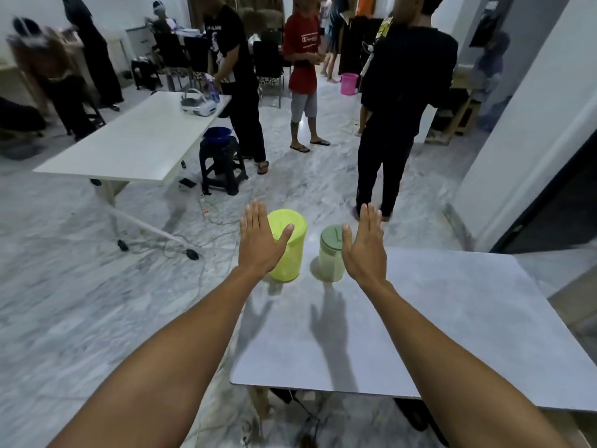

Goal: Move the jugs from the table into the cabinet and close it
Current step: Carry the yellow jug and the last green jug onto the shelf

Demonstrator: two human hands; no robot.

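from the head view i read this as the very start: both jugs are on the table and nothing is lifted yet. my left hand is flat and open, palm down, fingers together, raised in front of the yellow jug; whether it touches the jug i can't tell. my right hand is equally flat and open, overlapping the right side of the green jug, gripping nothing. the two jugs stand upright near the table's far left corner, close together but apart, the yellow one just beside the left edge. i'd say the next move calls for curling each hand round a jug body or handle; the handles don't show from here, so i'd feel for them. the yellow one sits near enough the edge that a sideways nudge could tip it off. the near part of the table is bare, giving room to draw them back. i can't see a cabinet anywhere. people stand just beyond the table, so carrying forward looks crowded.
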